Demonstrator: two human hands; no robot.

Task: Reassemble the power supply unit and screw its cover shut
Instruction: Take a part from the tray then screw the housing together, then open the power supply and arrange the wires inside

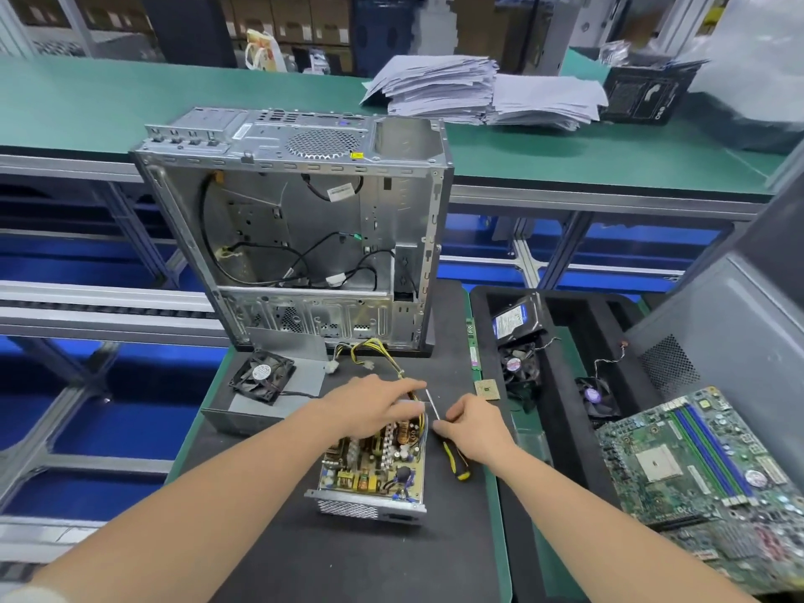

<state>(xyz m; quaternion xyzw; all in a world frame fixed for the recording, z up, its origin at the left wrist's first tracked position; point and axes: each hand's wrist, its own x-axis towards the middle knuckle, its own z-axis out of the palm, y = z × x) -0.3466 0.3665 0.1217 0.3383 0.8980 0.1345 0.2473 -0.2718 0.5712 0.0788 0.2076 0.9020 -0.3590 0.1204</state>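
The open power supply unit (370, 472) lies on the black mat with its circuit board exposed and yellow wires (370, 348) running out of its far end. My left hand (374, 402) lies over that far end, its fingers mostly straight on the board and the wires. Its grey cover (278, 406), with a black fan (263, 375) on it, sits just to the left. My right hand (476, 426) pinches the shaft of a black and yellow screwdriver (454, 461), which lies beside the unit's right edge.
An empty computer case (304, 228) stands open behind the unit. A RAM stick (472, 341) and a CPU (487, 388) lie to the right. A black foam tray (561, 341) holds a hard drive and coolers. A motherboard (705, 463) lies at far right.
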